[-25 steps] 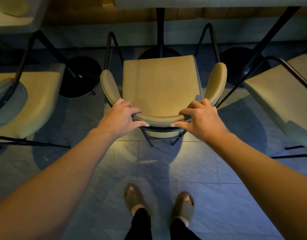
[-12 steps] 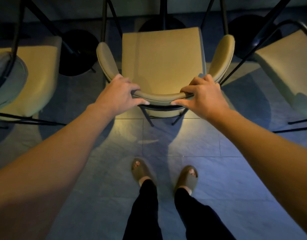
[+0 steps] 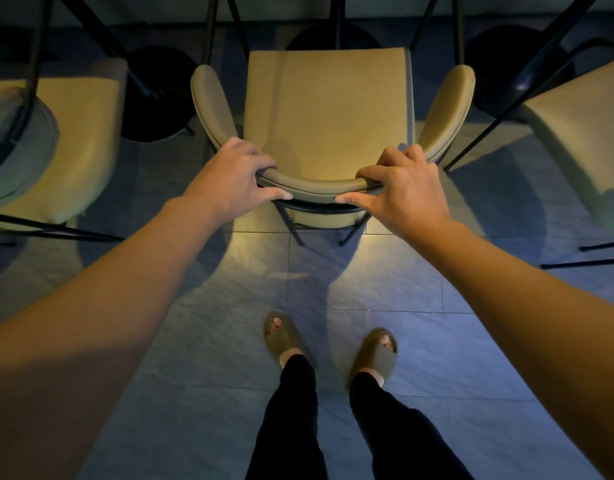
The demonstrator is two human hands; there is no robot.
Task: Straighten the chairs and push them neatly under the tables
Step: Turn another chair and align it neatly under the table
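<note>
Middle chair point(image 3: 328, 109) at 12 o'clock, backrest gripped by left hand point(image 3: 231, 178) and right hand point(image 3: 404, 188), fingers curled over rim; risk: uneven push skews seat, knocks armrests against neighbouring chair point(image 3: 582, 133) at 2 o'clock or pedestal base point(image 3: 333, 38).

The left chair point(image 3: 56, 140) at nine o'clock and right chair point(image 3: 582, 126) at three are cropped by the edges; table posts point(image 3: 337, 15) run off at twelve.
</note>
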